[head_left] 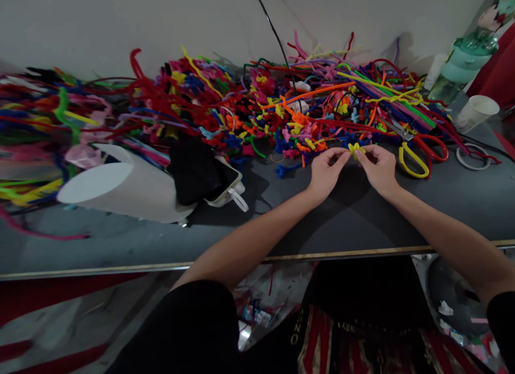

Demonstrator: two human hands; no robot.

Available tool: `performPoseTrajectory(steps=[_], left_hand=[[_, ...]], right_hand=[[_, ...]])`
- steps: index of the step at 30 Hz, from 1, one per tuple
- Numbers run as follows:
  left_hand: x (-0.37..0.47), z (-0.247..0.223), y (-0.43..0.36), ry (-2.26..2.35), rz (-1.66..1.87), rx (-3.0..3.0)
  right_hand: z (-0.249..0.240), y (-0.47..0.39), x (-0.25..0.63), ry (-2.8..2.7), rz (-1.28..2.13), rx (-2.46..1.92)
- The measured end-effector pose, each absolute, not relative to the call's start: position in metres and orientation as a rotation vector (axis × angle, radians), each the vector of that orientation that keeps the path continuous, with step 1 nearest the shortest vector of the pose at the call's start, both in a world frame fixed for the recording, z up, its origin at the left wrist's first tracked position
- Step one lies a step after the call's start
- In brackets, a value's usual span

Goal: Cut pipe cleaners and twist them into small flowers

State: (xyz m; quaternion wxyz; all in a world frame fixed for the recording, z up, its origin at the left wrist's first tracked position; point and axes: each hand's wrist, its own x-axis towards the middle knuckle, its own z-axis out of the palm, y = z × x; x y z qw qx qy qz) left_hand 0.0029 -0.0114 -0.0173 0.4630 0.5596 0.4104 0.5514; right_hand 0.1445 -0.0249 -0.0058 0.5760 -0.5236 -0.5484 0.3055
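Between my two hands is a small yellow pipe-cleaner piece [355,148], pinched from both sides above the grey table [341,224]. My left hand [328,173] has thumb and forefinger closed on its left side. The thumb and fingers of my right hand [378,167] close on its right side. Just beyond my fingertips lies a heap of small coloured pipe-cleaner shapes [301,130]. A bundle of long pipe cleaners [396,100] rests behind my right hand. Scissors with red handles [436,148] and a yellow loop [414,162] lie right of that hand.
At the left, a white curved object [124,186] stands beside a black item [197,170] near the table's front edge. A paper cup [477,114], a green bottle [462,65] and a white ring [473,158] are at the right. A black cable [273,28] hangs down behind the heap.
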Motion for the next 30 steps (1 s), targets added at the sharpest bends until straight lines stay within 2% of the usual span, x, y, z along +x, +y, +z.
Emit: performPoseTrajectory(steps=[7, 13, 25, 30], left_hand=[[-0.003, -0.017, -0.005, 1.147, 1.33, 1.651], [-0.007, -0.008, -0.009, 1.143, 1.326, 2.004], [0.001, -0.01, -0.012, 1.224, 1.161, 1.439], [0.001, -0.014, -0.01, 1.112, 1.25, 1.37]], right_hand=[[-0.005, -0.025, 0.148, -1.497, 0.781, -1.2], [-0.004, -0.024, 0.148, -1.494, 0.703, -1.223], [-0.004, -0.028, 0.142, -1.406, 0.654, -1.254], [-0.006, -0.023, 0.146, -1.32, 0.764, -1.276]])
